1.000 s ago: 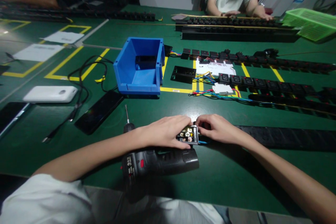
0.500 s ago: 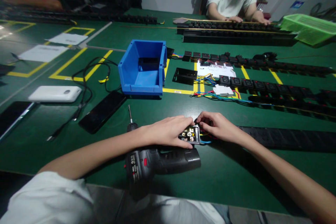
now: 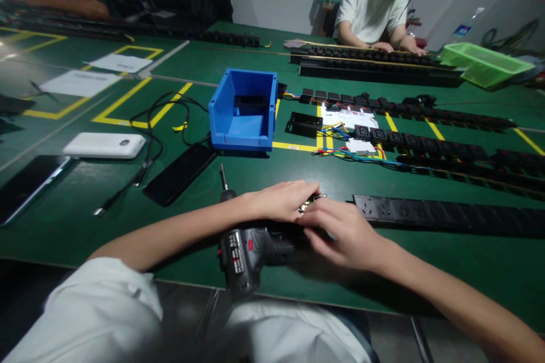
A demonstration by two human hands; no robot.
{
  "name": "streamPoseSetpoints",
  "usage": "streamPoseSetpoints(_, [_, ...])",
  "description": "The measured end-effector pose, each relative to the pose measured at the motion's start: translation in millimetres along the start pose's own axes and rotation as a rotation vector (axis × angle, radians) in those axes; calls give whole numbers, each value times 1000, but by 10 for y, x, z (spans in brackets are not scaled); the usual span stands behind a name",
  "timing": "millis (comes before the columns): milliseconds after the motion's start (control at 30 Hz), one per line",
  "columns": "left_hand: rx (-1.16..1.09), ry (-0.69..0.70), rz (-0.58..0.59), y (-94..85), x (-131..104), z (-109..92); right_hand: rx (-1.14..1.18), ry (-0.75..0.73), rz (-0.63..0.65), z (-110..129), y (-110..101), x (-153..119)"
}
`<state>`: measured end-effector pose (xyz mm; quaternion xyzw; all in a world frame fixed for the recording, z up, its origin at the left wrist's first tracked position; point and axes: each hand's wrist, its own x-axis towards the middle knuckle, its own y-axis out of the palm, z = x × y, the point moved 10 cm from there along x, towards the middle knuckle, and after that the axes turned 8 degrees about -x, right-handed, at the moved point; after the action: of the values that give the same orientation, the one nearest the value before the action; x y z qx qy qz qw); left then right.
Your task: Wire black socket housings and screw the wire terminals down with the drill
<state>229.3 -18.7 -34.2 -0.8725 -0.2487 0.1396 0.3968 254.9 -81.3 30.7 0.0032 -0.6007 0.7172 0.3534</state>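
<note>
My left hand (image 3: 283, 199) is closed around a small black terminal block (image 3: 305, 206) with brass-coloured screws. Only a narrow part of the block shows between my hands. Against its right side, my right hand (image 3: 344, 232) has its fingers bent and pressed together, and they hide whatever they grip. The wires at the block are covered too. A black cordless screwdriver (image 3: 242, 264) lies on the table beneath my left wrist, bit pointing away from me, its handle partly behind my right hand. Just beyond my right hand lies a long black socket strip (image 3: 426, 212).
A blue bin (image 3: 242, 140) stands ahead, with a black phone (image 3: 181, 174), a cable (image 3: 147, 153) and a white power bank (image 3: 106, 146) to its left. Wired socket rows (image 3: 419, 144) stretch to the right. Across the table, a person (image 3: 372, 11) works near a green basket (image 3: 481, 65).
My right hand has moved nearer and over the terminal block's right end, hiding the coloured wires and most of the screws. The view has shifted slightly, showing more of the socket strip.
</note>
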Motion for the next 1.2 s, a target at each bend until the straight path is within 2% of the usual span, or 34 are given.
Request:
streamPoseSetpoints(67, [-9, 1, -8, -2, -6, 2, -148, -160, 79, 403, 199, 66])
streamPoseSetpoints(100, [-7, 0, -15, -4, -8, 6, -198, -202, 123, 530, 312, 90])
streamPoseSetpoints(233, [16, 6, -39, -12, -15, 10, -306, -267, 242, 729, 668, 132])
streamPoseSetpoints(333, [27, 13, -43, -15, -17, 8, -330, -273, 238, 736, 744, 132])
streamPoseSetpoints(500, [26, 25, -45, -19, -16, 5, -335, -241, 251, 724, 758, 113])
streamPoseSetpoints(800, [31, -3, -31, -16, -19, 18, -490, 64, 296, 532, 952, 118])
streamPoseSetpoints(1033, [25, 3, -20, -24, -28, -23, -449, 40, 322, 572, 1038, 256])
streamPoseSetpoints(1200, [22, -16, -20, -21, -19, -2, -348, 0, 399, 633, 905, 41])
